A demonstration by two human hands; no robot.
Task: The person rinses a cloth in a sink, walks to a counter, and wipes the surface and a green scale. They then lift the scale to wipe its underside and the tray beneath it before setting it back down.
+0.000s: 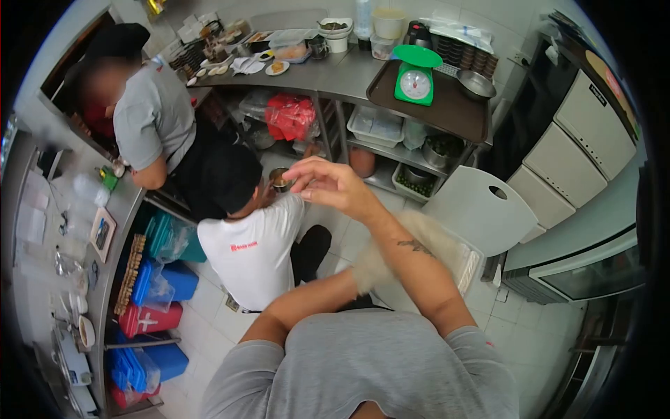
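Note:
My right hand (331,185) is raised in front of me, its fingers bent and apart with nothing between them. Behind my right forearm is a blurred beige, fuzzy-looking thing (426,241) that I cannot make out. My left forearm (328,290) reaches across to its left side, and my left hand is hidden or smeared there. Close to the thing is a white chair (478,206) with an oval slot in its back. A small metal bowl (280,179) is just beyond my right fingertips, beside a crouching person in a white shirt (251,255).
Another person in a grey shirt (150,115) stands at the left counter. A green scale (417,82) sits on a brown tray (457,115) on the back counter. Blue lidded bins (171,279) fill the lower left shelf. Grey drawers (565,164) stand at right.

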